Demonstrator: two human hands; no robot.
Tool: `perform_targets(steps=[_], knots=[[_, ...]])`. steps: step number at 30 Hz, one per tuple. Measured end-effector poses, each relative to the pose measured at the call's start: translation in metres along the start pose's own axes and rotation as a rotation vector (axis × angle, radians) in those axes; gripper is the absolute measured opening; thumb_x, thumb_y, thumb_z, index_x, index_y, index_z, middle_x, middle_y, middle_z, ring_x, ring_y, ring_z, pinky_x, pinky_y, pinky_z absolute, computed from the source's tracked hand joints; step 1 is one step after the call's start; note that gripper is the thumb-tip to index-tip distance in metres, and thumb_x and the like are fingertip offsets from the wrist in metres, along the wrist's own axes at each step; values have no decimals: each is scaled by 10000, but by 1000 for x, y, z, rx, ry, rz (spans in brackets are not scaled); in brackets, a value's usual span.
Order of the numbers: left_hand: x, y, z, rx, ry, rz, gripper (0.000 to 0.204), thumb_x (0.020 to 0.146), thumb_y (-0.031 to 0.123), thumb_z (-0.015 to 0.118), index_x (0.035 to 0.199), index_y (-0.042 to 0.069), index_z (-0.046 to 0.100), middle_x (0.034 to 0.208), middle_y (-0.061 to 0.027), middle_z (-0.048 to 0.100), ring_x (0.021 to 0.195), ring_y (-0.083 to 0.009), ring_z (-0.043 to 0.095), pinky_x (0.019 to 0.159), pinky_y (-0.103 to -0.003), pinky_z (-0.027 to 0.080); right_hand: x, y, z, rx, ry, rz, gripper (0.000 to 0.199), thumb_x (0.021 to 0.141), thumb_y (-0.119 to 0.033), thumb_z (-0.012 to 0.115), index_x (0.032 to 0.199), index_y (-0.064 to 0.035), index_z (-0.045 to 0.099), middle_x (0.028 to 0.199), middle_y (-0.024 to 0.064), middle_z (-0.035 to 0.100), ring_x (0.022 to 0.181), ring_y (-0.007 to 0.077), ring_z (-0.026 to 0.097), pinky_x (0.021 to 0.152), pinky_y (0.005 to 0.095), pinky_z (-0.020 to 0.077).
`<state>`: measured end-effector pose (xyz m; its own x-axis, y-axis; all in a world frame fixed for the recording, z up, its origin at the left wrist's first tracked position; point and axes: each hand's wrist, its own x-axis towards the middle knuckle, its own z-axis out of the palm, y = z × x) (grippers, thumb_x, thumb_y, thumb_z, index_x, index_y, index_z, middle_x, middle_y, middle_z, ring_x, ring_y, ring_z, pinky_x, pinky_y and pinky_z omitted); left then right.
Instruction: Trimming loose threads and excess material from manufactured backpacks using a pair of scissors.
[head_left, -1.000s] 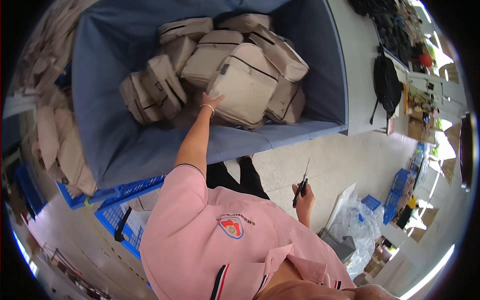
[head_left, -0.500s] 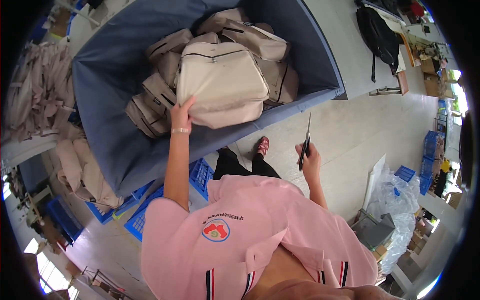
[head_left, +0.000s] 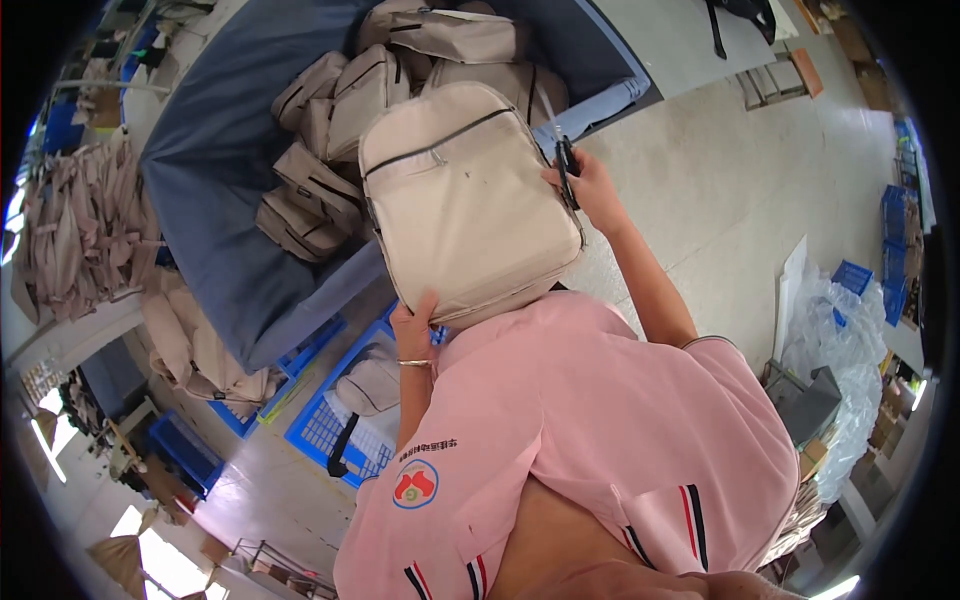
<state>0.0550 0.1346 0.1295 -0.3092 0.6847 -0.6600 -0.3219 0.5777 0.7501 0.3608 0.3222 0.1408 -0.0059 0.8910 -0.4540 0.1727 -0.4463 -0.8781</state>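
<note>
A beige backpack (head_left: 470, 220) with a dark zip across its upper front is held up before my body, over the near edge of the blue bin. My left hand (head_left: 413, 328) is closed on its lower left corner, with the thumb on the front. At the bag's right side, my right hand (head_left: 588, 188) grips a pair of black-handled scissors (head_left: 567, 172). Their blades point away from me and look blurred. Some fingers of the right hand come close to the bag's edge; I cannot tell whether they touch it.
The deep blue fabric bin (head_left: 215, 165) holds several more beige backpacks (head_left: 365, 90). On the left hang beige fabric pieces (head_left: 85, 225). A blue plastic crate (head_left: 320, 425) with a beige bag stands by my left arm. Clear plastic wrap (head_left: 835, 360) lies at the right.
The backpack has come out of the bin toward my body, now more upright. My left hand moved nearer with it. My right hand brought the scissors up and left to the bag's side.
</note>
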Motion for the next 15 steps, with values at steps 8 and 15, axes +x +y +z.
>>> perform_targets(steps=[8,15], knots=[[25,-22,9,289,-38,26,412,844,220,747,1111,-78,647,1018,-95,690,885,-144,625,802,-283,505,-23,55,-12,-88,184,-95,381,809,-309,756,852,26,579,671,29,531,606,137,463,560,310,382],[34,-34,3,134,-96,87,458,854,229,745,1172,-73,613,1113,-98,657,959,-142,597,858,-285,480,-84,59,-31,-718,194,-42,710,804,-614,658,1072,34,541,1057,215,608,921,357,614,775,435,500]])
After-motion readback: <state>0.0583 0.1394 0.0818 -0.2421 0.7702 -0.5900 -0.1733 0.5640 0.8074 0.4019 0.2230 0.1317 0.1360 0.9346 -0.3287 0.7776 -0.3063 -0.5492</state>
